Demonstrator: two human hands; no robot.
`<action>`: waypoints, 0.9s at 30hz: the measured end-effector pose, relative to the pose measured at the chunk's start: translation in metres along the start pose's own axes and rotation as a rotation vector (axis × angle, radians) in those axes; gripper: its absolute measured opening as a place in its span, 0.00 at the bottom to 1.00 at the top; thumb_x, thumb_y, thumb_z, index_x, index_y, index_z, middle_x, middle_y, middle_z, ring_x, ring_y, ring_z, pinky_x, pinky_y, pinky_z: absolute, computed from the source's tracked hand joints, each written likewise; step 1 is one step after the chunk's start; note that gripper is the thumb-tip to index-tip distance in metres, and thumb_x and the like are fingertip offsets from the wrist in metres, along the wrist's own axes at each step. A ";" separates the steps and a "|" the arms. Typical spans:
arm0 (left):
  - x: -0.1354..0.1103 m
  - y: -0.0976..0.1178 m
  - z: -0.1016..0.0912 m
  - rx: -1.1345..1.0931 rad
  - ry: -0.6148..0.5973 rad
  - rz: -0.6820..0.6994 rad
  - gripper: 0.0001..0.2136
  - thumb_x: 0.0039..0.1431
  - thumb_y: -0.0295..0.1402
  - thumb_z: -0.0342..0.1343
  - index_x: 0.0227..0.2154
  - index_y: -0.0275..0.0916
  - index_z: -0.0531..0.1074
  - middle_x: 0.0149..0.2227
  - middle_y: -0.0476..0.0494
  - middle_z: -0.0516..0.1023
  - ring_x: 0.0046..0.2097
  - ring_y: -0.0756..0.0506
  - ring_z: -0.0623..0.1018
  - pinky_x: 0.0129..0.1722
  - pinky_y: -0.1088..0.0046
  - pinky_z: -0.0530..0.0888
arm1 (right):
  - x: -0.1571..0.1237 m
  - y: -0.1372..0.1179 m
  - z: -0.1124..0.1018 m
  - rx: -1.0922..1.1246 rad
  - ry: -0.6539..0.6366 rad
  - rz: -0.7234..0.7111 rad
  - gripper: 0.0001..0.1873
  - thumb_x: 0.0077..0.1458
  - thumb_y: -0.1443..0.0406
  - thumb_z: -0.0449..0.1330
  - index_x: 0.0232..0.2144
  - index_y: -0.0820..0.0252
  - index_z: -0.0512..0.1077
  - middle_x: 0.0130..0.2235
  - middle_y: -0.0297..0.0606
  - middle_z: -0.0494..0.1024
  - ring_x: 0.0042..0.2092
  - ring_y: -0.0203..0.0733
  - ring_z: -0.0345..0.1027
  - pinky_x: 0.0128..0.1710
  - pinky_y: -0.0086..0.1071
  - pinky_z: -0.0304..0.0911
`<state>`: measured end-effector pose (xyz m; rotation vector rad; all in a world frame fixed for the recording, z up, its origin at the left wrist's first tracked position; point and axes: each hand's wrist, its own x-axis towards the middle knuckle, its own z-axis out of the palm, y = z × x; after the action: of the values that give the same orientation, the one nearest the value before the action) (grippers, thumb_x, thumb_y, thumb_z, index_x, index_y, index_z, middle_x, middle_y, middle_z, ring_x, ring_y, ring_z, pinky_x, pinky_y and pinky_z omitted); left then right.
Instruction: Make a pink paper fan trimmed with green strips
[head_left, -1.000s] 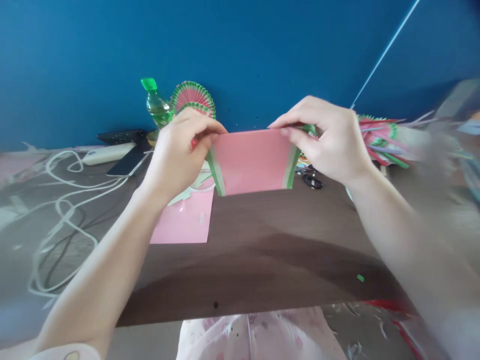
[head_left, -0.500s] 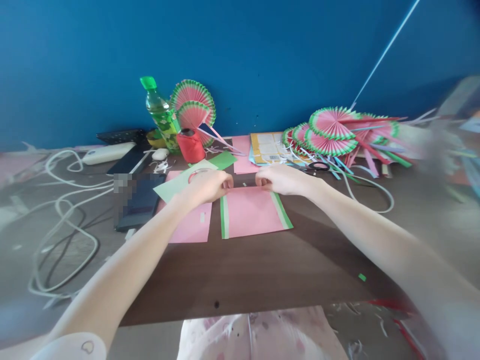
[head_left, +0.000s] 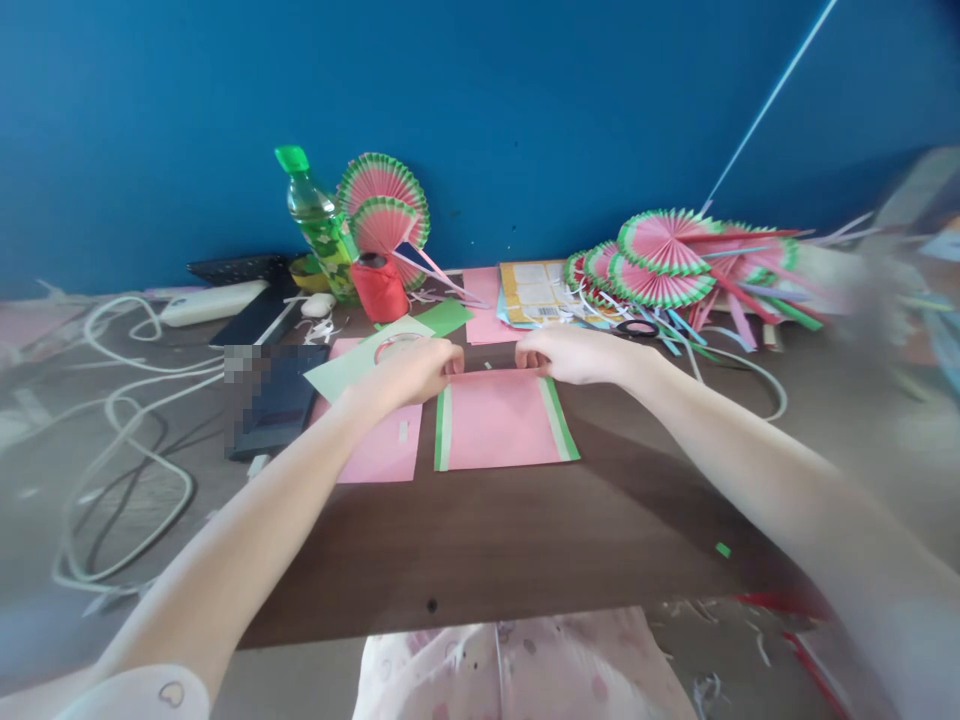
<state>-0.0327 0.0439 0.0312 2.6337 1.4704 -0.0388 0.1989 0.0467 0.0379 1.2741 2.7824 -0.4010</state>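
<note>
A sheet of pink paper with pale and dark green strips down both sides lies on the brown desk in front of me. My left hand pinches its far left corner, and my right hand pinches the far right one. Along the far edge, between the fingers, the paper looks raised or folded over narrowly. Left of it, partly beneath my left forearm, are a pale green sheet and a pink sheet. A roll of tape rests on the pale green sheet, partly behind my left hand.
Pleated watermelon-coloured paper fans are heaped at the back right; more fans lean on the blue wall beside a green bottle and a red spool. White cables loop at left. Scissors lie behind my right hand.
Both hands keep their pinch on the far edge of the pink paper. The whole view has shifted slightly, and the paper sits a touch further left; little else differs.
</note>
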 end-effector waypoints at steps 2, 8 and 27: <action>0.000 0.001 0.000 0.048 -0.005 -0.010 0.12 0.46 0.24 0.49 0.33 0.42 0.72 0.34 0.46 0.77 0.35 0.47 0.74 0.32 0.73 0.65 | 0.000 0.000 0.001 -0.028 0.003 0.023 0.10 0.49 0.71 0.54 0.36 0.61 0.71 0.34 0.40 0.75 0.33 0.38 0.66 0.28 0.28 0.53; -0.002 0.005 -0.001 0.112 0.003 -0.044 0.13 0.48 0.24 0.48 0.35 0.43 0.72 0.36 0.46 0.77 0.37 0.45 0.75 0.30 0.73 0.64 | 0.002 -0.004 0.005 -0.153 0.011 0.021 0.13 0.46 0.75 0.53 0.35 0.61 0.71 0.35 0.41 0.75 0.35 0.40 0.66 0.29 0.30 0.50; -0.013 0.036 0.009 0.378 0.092 0.052 0.13 0.53 0.18 0.41 0.36 0.33 0.68 0.38 0.37 0.72 0.41 0.41 0.74 0.34 0.68 0.66 | -0.006 -0.032 0.011 -0.392 0.083 0.058 0.15 0.46 0.80 0.50 0.35 0.66 0.69 0.37 0.47 0.75 0.39 0.46 0.69 0.27 0.32 0.50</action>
<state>-0.0091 0.0131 0.0268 3.0057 1.5558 -0.2137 0.1779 0.0196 0.0352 1.2909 2.6939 0.1979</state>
